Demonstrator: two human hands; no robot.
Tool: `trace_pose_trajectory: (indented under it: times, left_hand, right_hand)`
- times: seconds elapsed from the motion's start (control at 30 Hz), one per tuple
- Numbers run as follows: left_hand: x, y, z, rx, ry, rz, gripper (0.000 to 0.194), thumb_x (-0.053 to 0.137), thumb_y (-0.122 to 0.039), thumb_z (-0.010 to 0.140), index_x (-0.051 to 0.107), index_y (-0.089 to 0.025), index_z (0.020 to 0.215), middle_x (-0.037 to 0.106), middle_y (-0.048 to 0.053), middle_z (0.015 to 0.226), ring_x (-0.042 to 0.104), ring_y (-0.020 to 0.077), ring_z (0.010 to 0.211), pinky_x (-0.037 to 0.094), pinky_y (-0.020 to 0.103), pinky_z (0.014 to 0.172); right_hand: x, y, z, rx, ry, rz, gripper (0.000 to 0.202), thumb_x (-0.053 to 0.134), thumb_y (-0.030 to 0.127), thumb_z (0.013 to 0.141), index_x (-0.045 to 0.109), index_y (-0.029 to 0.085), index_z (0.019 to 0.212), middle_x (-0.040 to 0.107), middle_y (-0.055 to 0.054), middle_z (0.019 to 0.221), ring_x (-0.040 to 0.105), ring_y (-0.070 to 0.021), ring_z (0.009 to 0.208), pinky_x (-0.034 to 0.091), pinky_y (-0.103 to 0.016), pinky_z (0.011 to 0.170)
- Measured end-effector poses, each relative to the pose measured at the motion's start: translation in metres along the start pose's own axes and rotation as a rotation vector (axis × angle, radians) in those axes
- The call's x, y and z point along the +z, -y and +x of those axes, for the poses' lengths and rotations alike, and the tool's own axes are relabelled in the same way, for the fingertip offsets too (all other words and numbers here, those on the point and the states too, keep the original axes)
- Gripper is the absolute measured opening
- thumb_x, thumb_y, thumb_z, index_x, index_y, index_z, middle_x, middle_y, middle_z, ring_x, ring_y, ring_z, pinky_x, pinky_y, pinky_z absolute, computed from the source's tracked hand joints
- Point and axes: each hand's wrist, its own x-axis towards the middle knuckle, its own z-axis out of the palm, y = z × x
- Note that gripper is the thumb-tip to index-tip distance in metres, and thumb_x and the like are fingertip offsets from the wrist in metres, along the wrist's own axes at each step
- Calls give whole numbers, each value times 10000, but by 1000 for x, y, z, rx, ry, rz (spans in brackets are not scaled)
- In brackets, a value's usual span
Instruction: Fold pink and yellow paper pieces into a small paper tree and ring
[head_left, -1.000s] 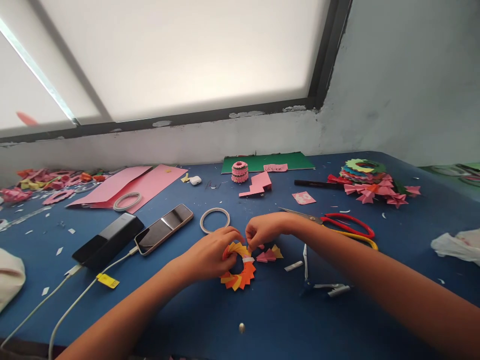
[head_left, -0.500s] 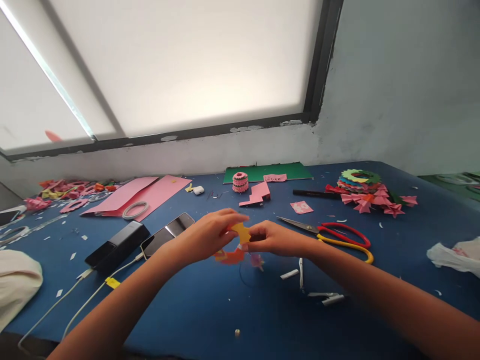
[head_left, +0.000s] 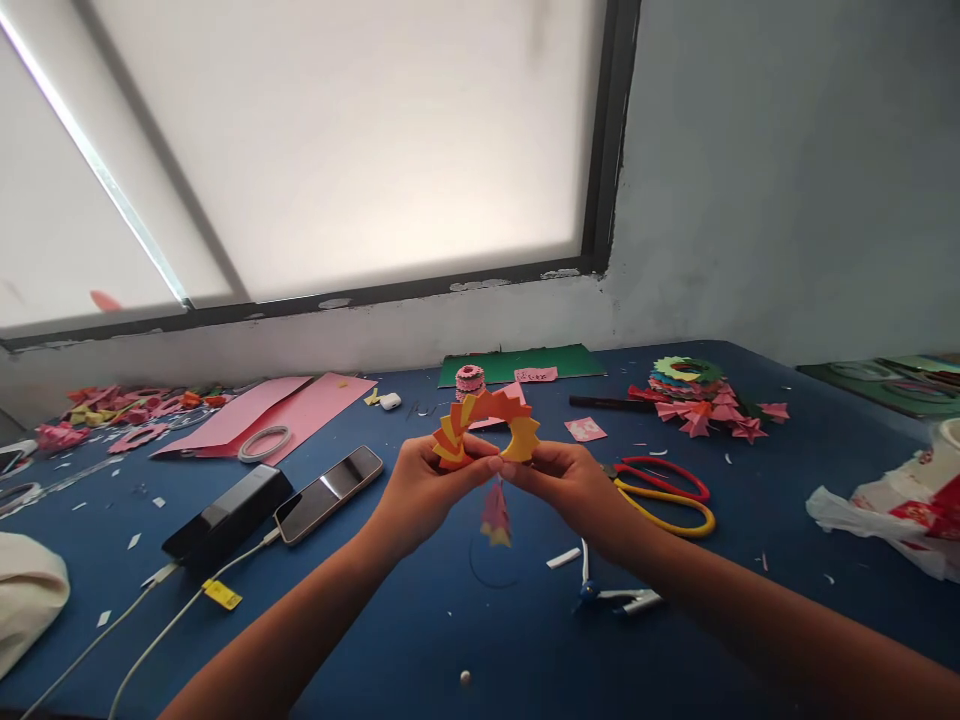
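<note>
An orange and yellow paper ring with pointed edges is held upright above the blue table. My left hand pinches its lower left part, thumb toward the middle. On the other side, my right hand grips the yellow lower right part between thumb and fingers. The two thumbs nearly meet at the bottom of the ring. Below them hangs a small pink and yellow paper piece, slightly blurred. A thin dark loop shows beneath it.
Red and yellow scissors lie beside my right hand. A phone and a black box with cables are left. Pink sheets, a pink ring stack, paper stars and a plastic bag stand farther out.
The paper ring has turned to face the camera and now stands up between my hands. My left hand has moved down to its lower edge. The view has shifted slightly.
</note>
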Motion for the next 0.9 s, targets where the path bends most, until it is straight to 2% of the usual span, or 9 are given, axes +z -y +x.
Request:
trace_pose_trajectory:
  times: [0.1, 0.17, 0.3, 0.43, 0.63, 0.77, 0.9]
  left_hand:
    - [6, 0, -3, -22, 64, -30, 92, 694, -229, 778, 696, -140, 754, 650, -13, 650, 608, 94, 613, 501, 206, 618]
    - [8, 2, -4, -51, 45, -52, 86, 714, -205, 756, 680, -140, 800, 651, -21, 655, 607, 87, 615, 495, 198, 622]
    - [13, 7, -7, -68, -3, -91, 270, 756, -166, 705, 618, -148, 937, 647, -43, 651, 594, 75, 586, 477, 175, 579]
    - [17, 11, -10, -42, -36, -154, 212, 724, -175, 743, 606, -142, 916, 628, -54, 629, 597, 65, 562, 487, 162, 567]
    - [17, 20, -16, -35, 42, -230, 335, 751, -204, 740, 589, -166, 1031, 675, -15, 809, 660, 109, 721, 549, 239, 711]
    - [16, 27, -16, -34, 22, -152, 231, 719, -219, 776, 616, -163, 976, 658, -6, 805, 642, 114, 725, 538, 239, 697]
    - [12, 29, -14, -13, 109, -81, 136, 702, -236, 785, 629, -143, 852, 646, 7, 750, 650, 143, 697, 533, 269, 673]
  right_hand:
    - [-3, 1, -10, -24, -7, -84, 218, 641, 420, 815, 682, 207, 805, 614, 8, 748, 523, -147, 697, 404, -283, 657]
    - [-5, 1, -15, -39, -12, -129, 199, 656, 392, 811, 676, 202, 753, 612, 12, 730, 520, -145, 695, 396, -280, 662]
    - [-2, -3, -20, -49, -6, -153, 220, 632, 366, 834, 655, 187, 710, 628, 8, 722, 551, -153, 706, 413, -289, 695]
    - [2, -8, -21, -50, -4, -130, 214, 603, 378, 853, 679, 194, 773, 671, -7, 825, 597, -181, 815, 436, -305, 767]
    - [3, -11, -24, -49, -37, -123, 281, 589, 388, 866, 654, 191, 677, 655, 5, 706, 601, -164, 730, 454, -299, 752]
    - [4, -11, -24, -55, -29, -134, 274, 586, 408, 867, 653, 197, 704, 677, -2, 803, 611, -167, 797, 454, -290, 794]
    - [4, -16, -25, -51, -32, -160, 283, 591, 424, 859, 645, 194, 703, 675, -10, 780, 612, -169, 768, 461, -274, 733]
